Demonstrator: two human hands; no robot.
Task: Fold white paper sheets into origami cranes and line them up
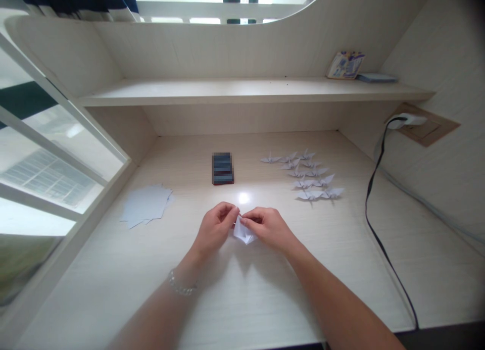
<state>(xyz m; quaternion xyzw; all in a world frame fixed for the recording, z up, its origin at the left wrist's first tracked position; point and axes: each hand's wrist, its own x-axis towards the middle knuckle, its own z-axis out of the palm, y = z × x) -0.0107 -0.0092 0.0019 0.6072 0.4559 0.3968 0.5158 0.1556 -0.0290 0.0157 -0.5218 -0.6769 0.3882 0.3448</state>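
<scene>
A partly folded piece of white paper (245, 234) is held between both hands just above the desk. My left hand (217, 228) pinches its upper left edge, thumb against forefinger. From the other side my right hand (268, 228) grips the upper right edge, fingers curled in. The paper's lower part spreads out in a pointed, creased shape; its top is hidden by the fingertips. Several folded white paper cranes (308, 173) stand in a group to the right, beyond my right hand. At the left lies a loose pile of white paper sheets (147, 204).
A dark, blurred-out rectangular object (223, 168) lies behind the hands. A black cable (373, 229) runs from the wall socket (428, 125) down the desk's right side. On the shelf (227, 91) stand a small colourful box (345, 65) and a flat blue item (377, 78).
</scene>
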